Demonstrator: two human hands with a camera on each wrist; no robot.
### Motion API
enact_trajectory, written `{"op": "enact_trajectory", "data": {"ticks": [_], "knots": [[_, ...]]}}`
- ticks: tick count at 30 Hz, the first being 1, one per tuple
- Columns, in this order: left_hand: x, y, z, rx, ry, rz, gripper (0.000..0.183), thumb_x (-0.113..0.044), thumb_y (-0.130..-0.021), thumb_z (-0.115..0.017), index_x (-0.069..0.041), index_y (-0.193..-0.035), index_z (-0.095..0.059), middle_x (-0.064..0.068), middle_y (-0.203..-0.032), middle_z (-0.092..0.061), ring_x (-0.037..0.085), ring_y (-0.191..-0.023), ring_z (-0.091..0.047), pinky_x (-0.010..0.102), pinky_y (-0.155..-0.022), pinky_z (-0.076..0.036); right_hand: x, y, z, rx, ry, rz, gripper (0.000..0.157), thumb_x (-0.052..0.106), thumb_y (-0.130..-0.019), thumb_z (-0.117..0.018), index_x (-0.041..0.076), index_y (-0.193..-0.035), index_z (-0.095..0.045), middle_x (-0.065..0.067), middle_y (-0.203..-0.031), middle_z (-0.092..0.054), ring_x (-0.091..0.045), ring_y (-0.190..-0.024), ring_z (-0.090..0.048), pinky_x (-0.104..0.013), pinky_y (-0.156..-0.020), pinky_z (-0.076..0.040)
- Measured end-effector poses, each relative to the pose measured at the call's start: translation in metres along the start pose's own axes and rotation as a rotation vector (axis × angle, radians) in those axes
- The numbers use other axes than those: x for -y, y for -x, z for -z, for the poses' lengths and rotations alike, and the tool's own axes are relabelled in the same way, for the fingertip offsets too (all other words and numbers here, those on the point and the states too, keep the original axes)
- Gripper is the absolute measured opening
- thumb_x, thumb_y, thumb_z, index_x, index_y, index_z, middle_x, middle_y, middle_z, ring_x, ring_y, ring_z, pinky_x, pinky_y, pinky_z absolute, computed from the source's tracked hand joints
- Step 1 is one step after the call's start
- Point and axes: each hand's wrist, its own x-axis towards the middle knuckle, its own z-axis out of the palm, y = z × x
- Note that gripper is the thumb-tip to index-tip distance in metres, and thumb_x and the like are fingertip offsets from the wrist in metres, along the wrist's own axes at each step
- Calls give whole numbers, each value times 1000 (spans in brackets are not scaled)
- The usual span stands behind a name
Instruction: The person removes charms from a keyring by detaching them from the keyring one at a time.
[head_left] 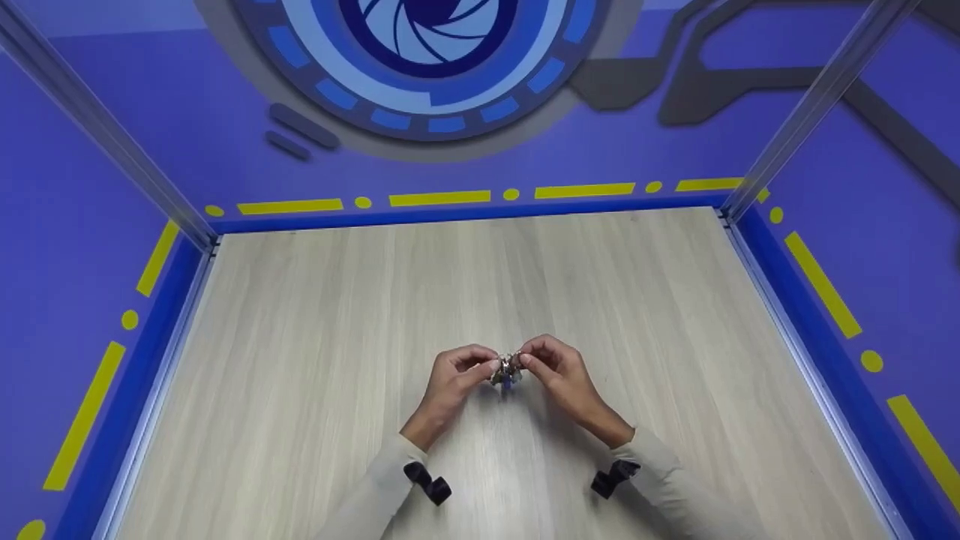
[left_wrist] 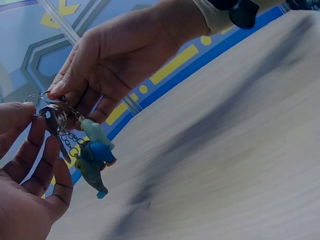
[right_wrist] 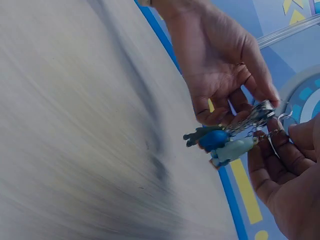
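Note:
A bunch of keys [head_left: 508, 367] on metal rings is held up between the two hands over the table. The thumb and fingers of my left hand [head_left: 450, 381] pinch it from the left side. On the other side, my right hand [head_left: 564, 376] pinches a thin metal ring [right_wrist: 285, 116]. A dark key [left_wrist: 51, 123] hangs among the rings near the left fingertips. Three small figure charms dangle on chains below: a pale green one [left_wrist: 95, 131], a blue one [left_wrist: 102, 153] and a grey-green one [left_wrist: 90, 174]. Fingers partly hide the rings.
The pale wood-grain table [head_left: 337, 315] lies beneath both hands. Blue panels [head_left: 480, 172] with yellow markings stand at its back and sides, with metal posts [head_left: 795, 112] at the corners. Black straps [head_left: 427, 482] sit on both sleeved wrists.

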Motion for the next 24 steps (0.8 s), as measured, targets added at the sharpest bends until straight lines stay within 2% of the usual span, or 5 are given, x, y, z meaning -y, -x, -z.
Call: {"op": "enact_trajectory", "data": {"ticks": [4,9,14,18,24], "knots": [[0,0,2,40,-19,18,20,-10,-100,-78,8,-109,-77,6,-104,-76,17,-95,-71,30,-83,-61,3,-2,0,9,1,-9,9,-3,-106,-67,-12,-109,-67,-27,-101,-74,-15,-93,-73,-30,-86,-61],[-5,0,6,99,-99,16,20,-11,-101,-78,7,-110,-77,2,-105,-76,19,-102,-69,30,-88,-58,8,-3,4,45,32,-58,13,1,-107,-68,-12,-109,-66,-24,-102,-75,-16,-93,-73,-35,-87,-62],[-15,-1,9,167,-197,3,18,-13,-102,-77,3,-110,-79,0,-105,-77,19,-102,-70,33,-91,-56,13,-4,8,105,103,-58,13,6,-109,-68,-6,-110,-69,-18,-104,-77,-32,-94,-75,-39,-88,-63],[-22,-4,9,187,-256,7,13,-13,-102,-78,-2,-107,-81,6,-104,-78,17,-99,-69,33,-90,-55,16,-5,10,144,171,-40,9,8,-109,-69,0,-108,-72,-12,-103,-78,-41,-95,-75,-32,-87,-61],[-28,-7,7,204,-351,42,9,-13,-100,-80,-5,-103,-82,5,-102,-79,15,-97,-69,32,-89,-55,19,-8,12,195,277,-13,4,4,-107,-70,1,-105,-73,-7,-101,-79,-29,-96,-76,-31,-90,-60]]}}
